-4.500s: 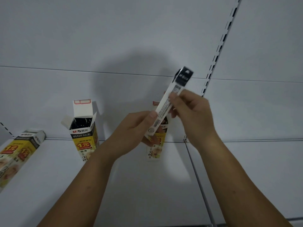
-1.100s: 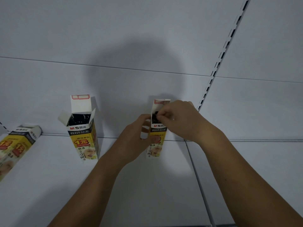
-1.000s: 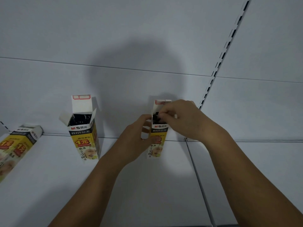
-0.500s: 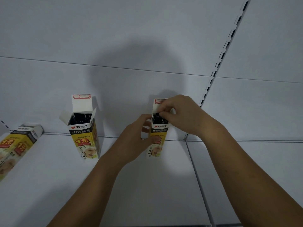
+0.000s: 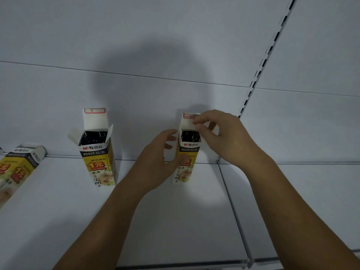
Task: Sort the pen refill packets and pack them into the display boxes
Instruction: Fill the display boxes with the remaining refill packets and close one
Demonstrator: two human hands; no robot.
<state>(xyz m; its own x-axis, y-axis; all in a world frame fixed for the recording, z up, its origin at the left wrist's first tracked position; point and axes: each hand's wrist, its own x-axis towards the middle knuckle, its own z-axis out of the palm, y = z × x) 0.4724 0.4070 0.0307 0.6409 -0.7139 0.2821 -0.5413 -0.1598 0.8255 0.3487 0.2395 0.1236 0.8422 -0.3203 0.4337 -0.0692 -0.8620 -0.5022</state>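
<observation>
Fingers [image 5: 198, 121] of the right hand [image 5: 224, 137] pinch the top flap [image 5: 186, 122] of the middle display box [image 5: 188, 148], thumb below and fingertips above the flap's right edge, near its red-outlined panel. That flap stands up and the mouth of the box is open, showing the dark ends of pen refill packets [image 5: 190, 135] packed upright inside. The box stands on end on the shelf [image 5: 175, 221], long axis vertical, close to the back panel [image 5: 155, 45]. Its front reads "M&G" with 晨光 on a white band, then a black strip of small print too fine to read, a red "1元" on yellow, "0.5" and 尖叫. The left hand [image 5: 155, 162] cups the box from its left side: the thumb lies across the yellow front, and the curled fingers seem to reach round behind the left edge, though whether they touch is hard to tell. Both forearms rise from the bottom of the view, the right wrist bent down toward the flap.

Well to the left stands a second box [image 5: 97, 158] of the same print, open, flaps spread, also full of dark packets. A third box [image 5: 16, 168] lies on its side at the far left edge. A slotted upright [image 5: 261, 65] runs up the back panel to the right.
</observation>
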